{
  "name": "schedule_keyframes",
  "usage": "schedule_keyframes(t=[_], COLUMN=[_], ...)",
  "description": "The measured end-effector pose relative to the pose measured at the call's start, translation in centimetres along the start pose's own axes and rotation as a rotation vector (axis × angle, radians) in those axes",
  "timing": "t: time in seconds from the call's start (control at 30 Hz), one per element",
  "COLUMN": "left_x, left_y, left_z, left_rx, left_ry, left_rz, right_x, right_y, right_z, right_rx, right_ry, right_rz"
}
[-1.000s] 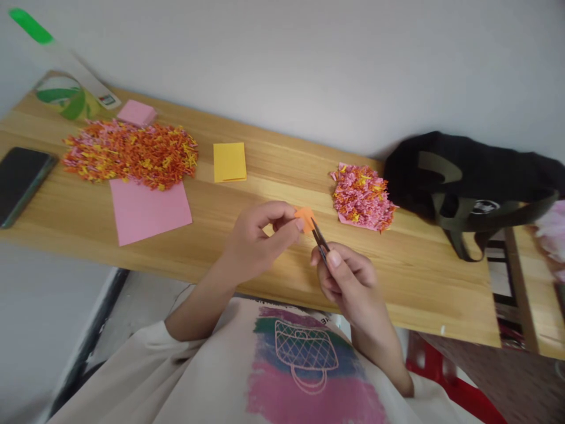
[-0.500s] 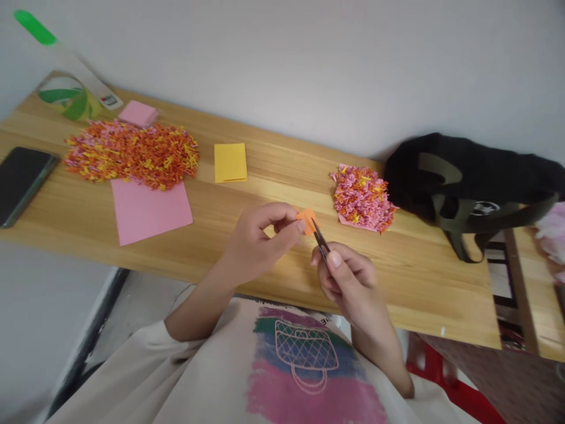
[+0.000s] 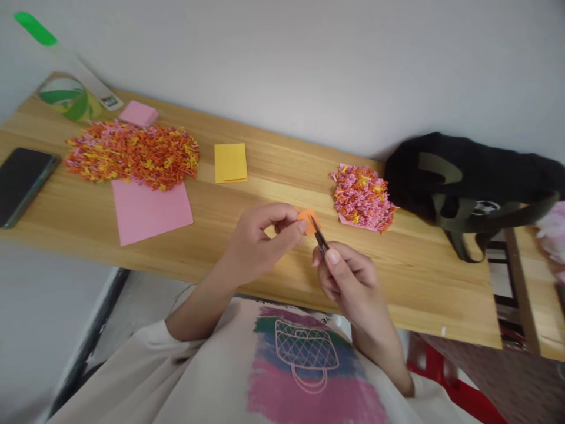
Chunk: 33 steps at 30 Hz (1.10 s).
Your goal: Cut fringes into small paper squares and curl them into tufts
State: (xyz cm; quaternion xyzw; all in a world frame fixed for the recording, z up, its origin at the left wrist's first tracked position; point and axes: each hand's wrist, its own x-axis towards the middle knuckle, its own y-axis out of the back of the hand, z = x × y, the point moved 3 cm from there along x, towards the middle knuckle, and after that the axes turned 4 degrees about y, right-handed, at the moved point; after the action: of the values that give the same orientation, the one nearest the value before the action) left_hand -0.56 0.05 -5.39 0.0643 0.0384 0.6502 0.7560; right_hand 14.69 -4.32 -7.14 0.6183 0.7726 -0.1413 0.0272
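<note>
My left hand pinches a small orange paper square between thumb and fingers above the table. In my right hand is a pair of dark tweezers, gripped with the thumb on top. Their tips meet the right part of the orange paper; whether they clamp it cannot be made out. Right of the hands lies a small heap of pink, orange and yellow paper bits on pink paper. A yellow paper stack lies behind my left hand.
A larger heap of coloured bits partly covers a pink sheet at left. Near it are a pink paper pad, a phone, a tape roll and a green-tipped white strip. A black bag sits at right.
The tweezers' arms look closer together than before. Both hands and the orange paper have barely moved.
</note>
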Motion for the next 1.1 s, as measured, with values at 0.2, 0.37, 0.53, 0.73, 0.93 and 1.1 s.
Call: schedule_keyframes(t=[0.2, 0.37, 0.53, 0.73, 0.93, 1.1], left_x=[0.0, -0.06, -0.09, -0.06, -0.05, -0.14], left_y=[0.01, 0.11, 0.16, 0.14, 0.14, 0.12], left_z=[-0.13, -0.14, 0.01, -0.04, -0.06, 0.04], left_rx=[-0.004, 0.006, 0.005, -0.002, 0.008, -0.008], left_ry=[0.007, 0.004, 0.011, -0.001, 0.006, 0.009], left_rz=[0.0, 0.012, 0.009, 0.009, 0.002, 0.003], right_x=[-0.03, -0.08, -0.03, -0.08, -0.09, -0.13], right_y=[0.06, -0.06, -0.11, -0.09, 0.0, 0.0], right_z=[-0.02, 0.05, 0.22, 0.26, 0.32, 0.41], right_rx=[0.014, 0.006, -0.017, 0.009, -0.023, -0.033], right_ry=[-0.006, -0.019, -0.037, -0.033, -0.03, -0.035], right_rz=[0.0, -0.023, -0.02, -0.04, -0.036, -0.027])
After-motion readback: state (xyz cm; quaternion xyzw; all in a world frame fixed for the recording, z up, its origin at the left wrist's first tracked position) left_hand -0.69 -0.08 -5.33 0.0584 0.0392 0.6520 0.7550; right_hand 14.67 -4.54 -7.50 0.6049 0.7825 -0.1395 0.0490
